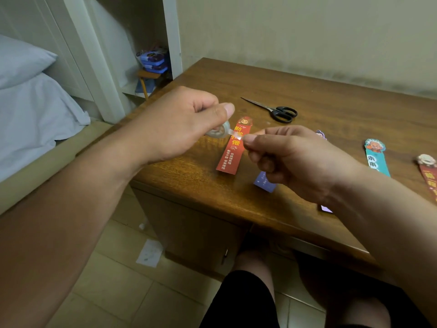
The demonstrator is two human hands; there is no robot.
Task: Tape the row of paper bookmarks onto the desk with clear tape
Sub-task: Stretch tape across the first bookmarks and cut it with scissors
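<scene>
My left hand [179,124] grips a small roll of clear tape [218,131] above the desk. A short strip of tape [235,134] runs from the roll to my right hand [290,159], which pinches its free end. Under the strip lies a red bookmark [233,147] flat on the wooden desk [331,102]. A purple bookmark [266,182] is mostly hidden under my right hand. Further right lie a teal bookmark [376,158] and another red bookmark [429,176] at the frame's edge.
Black scissors [275,110] lie shut on the desk behind the bookmarks. A bed with a pillow [23,60] stands to the left. A shelf holds blue boxes [153,61]. A scrap of paper [150,253] lies on the tiled floor. My knees are under the desk's front edge.
</scene>
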